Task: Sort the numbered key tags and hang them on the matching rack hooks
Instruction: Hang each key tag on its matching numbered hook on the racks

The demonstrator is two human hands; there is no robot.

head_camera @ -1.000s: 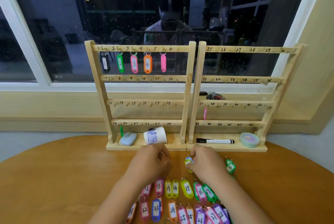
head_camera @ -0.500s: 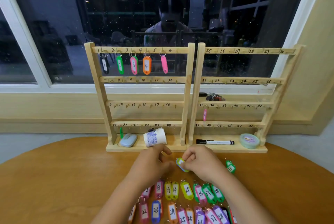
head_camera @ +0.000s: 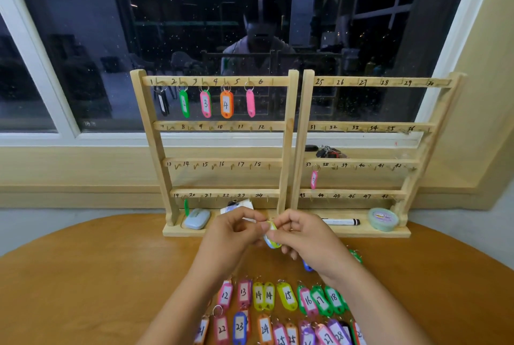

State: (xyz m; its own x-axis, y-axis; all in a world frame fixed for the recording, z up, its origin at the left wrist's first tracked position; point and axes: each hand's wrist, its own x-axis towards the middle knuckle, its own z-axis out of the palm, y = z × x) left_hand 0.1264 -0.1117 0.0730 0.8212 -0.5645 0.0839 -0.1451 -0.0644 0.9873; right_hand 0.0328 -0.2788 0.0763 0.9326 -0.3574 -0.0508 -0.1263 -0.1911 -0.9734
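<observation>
Both hands have come together and lifted a little off the desk [head_camera: 97,275] — the left hand [head_camera: 230,236] has joined the right hand [head_camera: 303,236] on one small yellow-green tag [head_camera: 272,240]. Closest, along the desk's near edge, the other tags [head_camera: 288,296] lie in rows by number, from 12 up. The held tag could slip and fall among those rows and mix them up, because only fingertips hold it. Both hands pinch it, fingers curled in close, one hand on each side. Its number cannot be read. It is up in the air, just in front of the rack's base near the desk's far edge. Farther back stands the rack [head_camera: 289,136] — five hung tags [head_camera: 225,104] are on its top left bar, and the hook by 6 is bare.
</observation>
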